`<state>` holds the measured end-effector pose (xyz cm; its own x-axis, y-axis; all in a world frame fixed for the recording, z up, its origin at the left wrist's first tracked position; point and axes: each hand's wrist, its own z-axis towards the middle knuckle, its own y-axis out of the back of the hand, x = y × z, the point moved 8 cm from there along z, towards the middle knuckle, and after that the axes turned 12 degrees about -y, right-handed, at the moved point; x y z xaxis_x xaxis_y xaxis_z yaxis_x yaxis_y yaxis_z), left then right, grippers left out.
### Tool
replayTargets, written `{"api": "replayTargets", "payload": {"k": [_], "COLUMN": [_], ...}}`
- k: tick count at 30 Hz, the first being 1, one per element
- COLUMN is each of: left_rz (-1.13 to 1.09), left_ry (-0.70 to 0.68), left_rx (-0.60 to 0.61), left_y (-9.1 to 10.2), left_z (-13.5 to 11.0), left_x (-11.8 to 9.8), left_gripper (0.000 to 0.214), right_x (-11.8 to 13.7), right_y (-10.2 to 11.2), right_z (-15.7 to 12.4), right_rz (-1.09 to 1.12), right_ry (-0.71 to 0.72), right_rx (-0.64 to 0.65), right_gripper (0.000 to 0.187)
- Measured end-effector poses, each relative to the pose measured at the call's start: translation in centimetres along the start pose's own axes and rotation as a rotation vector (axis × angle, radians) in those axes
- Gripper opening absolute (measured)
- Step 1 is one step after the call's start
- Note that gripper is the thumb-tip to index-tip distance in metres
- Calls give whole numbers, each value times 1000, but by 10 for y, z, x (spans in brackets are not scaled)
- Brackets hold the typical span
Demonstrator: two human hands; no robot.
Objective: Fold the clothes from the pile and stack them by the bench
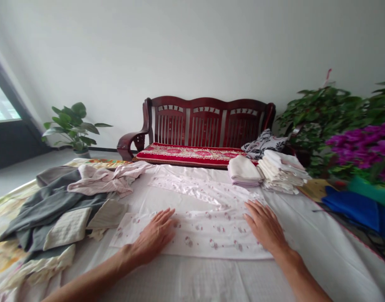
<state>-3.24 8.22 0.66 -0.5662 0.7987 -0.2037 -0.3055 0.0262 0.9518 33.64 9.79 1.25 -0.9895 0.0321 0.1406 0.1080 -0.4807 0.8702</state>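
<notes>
A white cloth with small pink flowers point(208, 233) lies spread flat in front of me on a white-covered surface point(321, 251). My left hand point(153, 237) rests flat on the cloth's left part, fingers stretched out. My right hand point(264, 224) lies flat on its right part, fingers extended too. Neither hand grips anything. A satin-like pale pink piece point(199, 188) lies just beyond the cloth.
A heap of grey and pale garments point(63, 205) sits at the left. Two stacks of folded cloths point(268, 172) stand at the back right. Blue fabric point(352, 205) and plants with purple flowers point(365, 142) are on the right. A red wooden bench point(205, 126) stands behind.
</notes>
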Motion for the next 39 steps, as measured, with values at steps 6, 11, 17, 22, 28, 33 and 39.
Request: {"api": "replayTargets", "payload": {"k": [6,11,17,22,28,33,39], "left_rz": [-32,-66,-117,-85,-90,-65,-6], "left_ry": [-127,-217,69,270,362,427,433], "left_rx": [-80,-24,-44,-11,48,20,-24], "left_y": [-17,-35,-21,-17,-34,-38,-38], "left_z": [79,111,123,150,181,186,186], "left_x": [-61,-86,-56,-30,-30,-25,-19], "left_gripper": [61,57,27,29,29,25,25], "right_x": [62,67,69,90,104,104,106], "right_y": [8,3,17,20,19,18,17], "right_z": [-11,-14,-16,-25,-30,-31,-35], "right_rz": [322,386,377,350,355,371,393], "right_ry": [235,249,256,313,365,373,420], "right_rx": [89,186,171,210,276,291,278], "right_gripper": [34,27,27,27,21,17,18]}}
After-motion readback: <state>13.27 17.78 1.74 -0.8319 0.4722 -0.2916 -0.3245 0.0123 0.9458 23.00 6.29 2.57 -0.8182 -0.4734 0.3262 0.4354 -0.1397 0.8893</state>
